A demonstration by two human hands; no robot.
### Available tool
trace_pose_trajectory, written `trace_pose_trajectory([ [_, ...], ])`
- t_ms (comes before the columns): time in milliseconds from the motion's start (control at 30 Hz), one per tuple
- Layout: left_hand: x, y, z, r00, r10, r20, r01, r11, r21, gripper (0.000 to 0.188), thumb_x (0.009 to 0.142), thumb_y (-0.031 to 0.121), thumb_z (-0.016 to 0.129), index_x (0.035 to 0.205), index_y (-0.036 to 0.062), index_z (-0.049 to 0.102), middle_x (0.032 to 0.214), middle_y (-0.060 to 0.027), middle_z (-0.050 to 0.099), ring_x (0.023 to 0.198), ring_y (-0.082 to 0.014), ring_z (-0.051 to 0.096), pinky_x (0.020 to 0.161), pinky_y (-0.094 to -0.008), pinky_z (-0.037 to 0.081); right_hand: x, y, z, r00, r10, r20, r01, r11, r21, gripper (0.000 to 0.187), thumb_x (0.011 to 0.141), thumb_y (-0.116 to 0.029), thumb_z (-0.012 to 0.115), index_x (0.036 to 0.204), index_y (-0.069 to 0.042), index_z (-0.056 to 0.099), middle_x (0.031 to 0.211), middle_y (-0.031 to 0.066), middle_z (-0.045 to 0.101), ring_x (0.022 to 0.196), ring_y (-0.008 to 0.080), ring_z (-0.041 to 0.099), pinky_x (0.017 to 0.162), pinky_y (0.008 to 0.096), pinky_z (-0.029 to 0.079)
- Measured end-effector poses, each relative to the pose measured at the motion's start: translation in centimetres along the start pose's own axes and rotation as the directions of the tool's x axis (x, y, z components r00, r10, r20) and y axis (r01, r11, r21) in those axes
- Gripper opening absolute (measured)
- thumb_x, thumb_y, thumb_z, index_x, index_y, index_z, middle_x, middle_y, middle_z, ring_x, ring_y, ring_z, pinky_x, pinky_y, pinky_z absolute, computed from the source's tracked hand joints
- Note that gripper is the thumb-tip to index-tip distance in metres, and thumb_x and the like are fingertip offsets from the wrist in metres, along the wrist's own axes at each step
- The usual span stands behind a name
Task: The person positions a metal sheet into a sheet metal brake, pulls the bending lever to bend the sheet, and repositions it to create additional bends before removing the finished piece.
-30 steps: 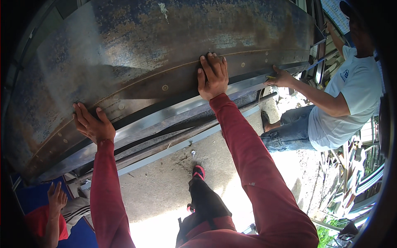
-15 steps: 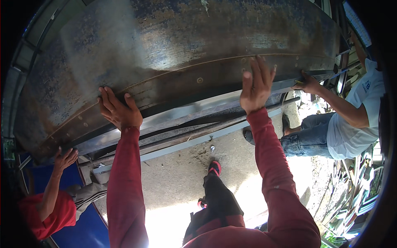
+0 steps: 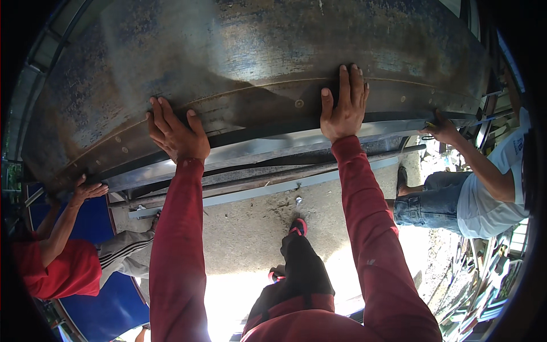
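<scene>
A large dark metal panel (image 3: 268, 57), worn and rust-stained, curves across the top of the view. A seam and a row of round bolts run near its lower edge. Along that edge lies a long shiny metal strip (image 3: 265, 147). My left hand (image 3: 179, 134) rests against the panel's lower band, fingers stretched and spread. To the right, my right hand (image 3: 346, 108) lies on the same band, its fingertips reaching past the seam, palm above the strip. Both hands are open, with nothing gripped.
At the right, a co-worker in a white shirt (image 3: 496, 205) has a hand (image 3: 443, 130) at the strip's end. Another in red (image 3: 62, 268) reaches to the left end. A pipe (image 3: 307, 171) and a pale bar (image 3: 273, 191) lie below; metal scraps (image 3: 484, 285) pile up at right.
My right hand has moved left along the panel and now lies flatter on it. My left hand keeps about the same place on the panel. The whole view has shifted slightly.
</scene>
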State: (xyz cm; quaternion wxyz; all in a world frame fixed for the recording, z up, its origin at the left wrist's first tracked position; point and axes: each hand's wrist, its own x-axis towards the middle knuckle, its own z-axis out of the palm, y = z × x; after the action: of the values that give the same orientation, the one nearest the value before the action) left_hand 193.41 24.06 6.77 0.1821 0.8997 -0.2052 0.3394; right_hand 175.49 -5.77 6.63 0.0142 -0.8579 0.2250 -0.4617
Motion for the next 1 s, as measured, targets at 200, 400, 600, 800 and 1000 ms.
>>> trace_pose_trajectory([
  [200, -0.08, 0.61, -0.18, 1.0, -0.006, -0.002, 0.006, 1.0, -0.009, 0.073, 0.102, 0.041, 0.051, 0.161, 0.0054, 0.029, 0.169, -0.0075, 0.023, 0.149, -0.0394, 0.024, 0.123, -0.0525, 0.025, -0.11, 0.47, -0.21, 1.0, -0.016, 0.024, 0.017, 0.998, -0.06, 0.062, 0.104, -0.042, 0.053, 0.154, -0.007, 0.044, 0.156, 0.0195, 0.043, 0.147, 0.0417, 0.039, 0.12, 0.0624, 0.03],
  [400, -0.21, 0.21, -0.02, 1.0, 0.0, -0.014, 0.0, 1.0, -0.013, 0.072, 0.102, 0.042, 0.05, 0.161, 0.0056, 0.032, 0.168, -0.0078, 0.026, 0.148, -0.0397, 0.025, 0.122, -0.053, 0.026, -0.16, 0.2, -0.17, 1.0, -0.017, 0.025, 0.018, 0.999, -0.043, 0.062, 0.103, -0.04, 0.055, 0.153, -0.007, 0.044, 0.155, 0.0202, 0.043, 0.147, 0.0424, 0.038, 0.12, 0.0621, 0.031],
  [600, -0.18, 0.47, -0.07, 1.0, 0.002, -0.019, -0.003, 1.0, -0.021, 0.07, 0.103, 0.041, 0.05, 0.16, 0.005, 0.032, 0.168, -0.0082, 0.026, 0.149, -0.0387, 0.025, 0.122, -0.0519, 0.025, 0.0, 0.24, -0.38, 0.999, -0.023, 0.029, 0.024, 0.999, -0.045, 0.063, 0.101, -0.038, 0.057, 0.153, -0.005, 0.045, 0.155, 0.021, 0.044, 0.147, 0.0428, 0.038, 0.12, 0.0617, 0.031],
  [800, -0.1, 0.71, -0.05, 1.0, 0.007, -0.03, -0.008, 1.0, -0.029, 0.069, 0.104, 0.042, 0.048, 0.16, 0.0053, 0.032, 0.169, -0.0075, 0.026, 0.149, -0.0376, 0.025, 0.122, -0.0517, 0.025, 0.09, 0.4, -0.49, 0.999, -0.019, 0.046, 0.022, 0.998, -0.06, 0.065, 0.099, -0.038, 0.061, 0.152, -0.004, 0.046, 0.155, 0.0211, 0.043, 0.148, 0.0429, 0.037, 0.121, 0.0615, 0.03],
  [1000, -0.08, 0.57, -0.14, 0.999, 0.016, -0.036, -0.016, 1.0, 0.003, 0.069, 0.104, 0.044, 0.048, 0.16, 0.0058, 0.033, 0.168, -0.006, 0.027, 0.148, -0.037, 0.025, 0.121, -0.0515, 0.026, -0.08, 0.42, -0.31, 0.998, 0.001, 0.063, 0.002, 0.999, -0.042, 0.066, 0.097, -0.038, 0.062, 0.152, -0.004, 0.046, 0.156, 0.0209, 0.042, 0.149, 0.0429, 0.035, 0.122, 0.0617, 0.028],
])
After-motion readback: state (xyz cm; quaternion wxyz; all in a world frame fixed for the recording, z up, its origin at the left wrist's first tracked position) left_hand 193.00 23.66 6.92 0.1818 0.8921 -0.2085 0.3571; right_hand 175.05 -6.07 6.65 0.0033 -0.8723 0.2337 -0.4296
